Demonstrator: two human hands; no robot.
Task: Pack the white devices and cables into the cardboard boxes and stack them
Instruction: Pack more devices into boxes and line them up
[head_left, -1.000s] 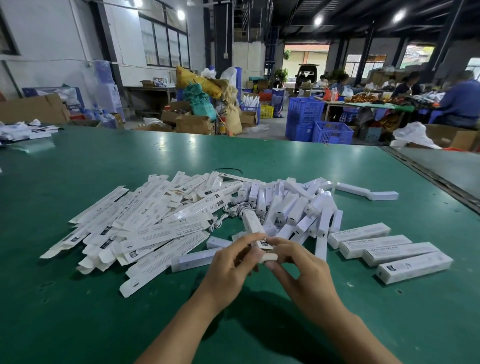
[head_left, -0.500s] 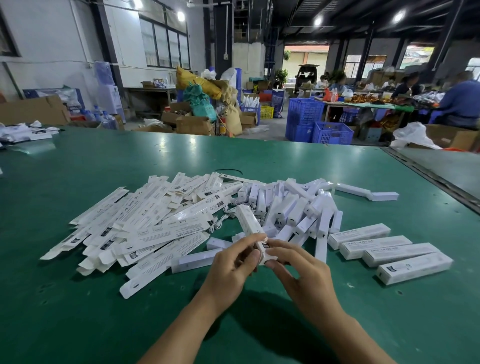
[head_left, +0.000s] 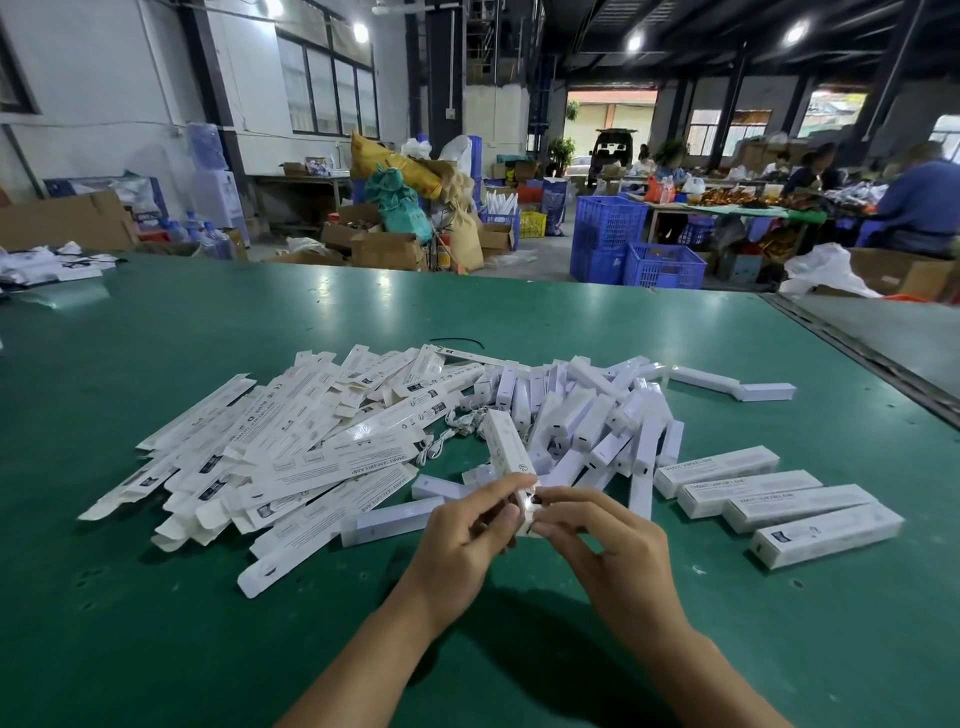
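My left hand (head_left: 462, 540) grips the near end of a long white box (head_left: 505, 446) that tilts up and away from me. My right hand (head_left: 602, 540) pinches the flap at that same end. A heap of flat, unfolded white boxes (head_left: 291, 447) lies to the left on the green table (head_left: 156, 623). A pile of white devices (head_left: 587, 415) sits behind my hands, with thin white cables (head_left: 457, 423) between the two piles. Several closed boxes (head_left: 774, 499) lie side by side at the right.
Two more white devices (head_left: 727, 383) lie apart at the far right of the pile. A black loop (head_left: 457, 341) lies behind the heap. Blue crates (head_left: 634, 249), cardboard cartons and sacks stand on the floor beyond the table. People sit at a far table on the right.
The held box has tipped up more steeply and come nearer to me. My right hand's fingers have moved onto its end flap.
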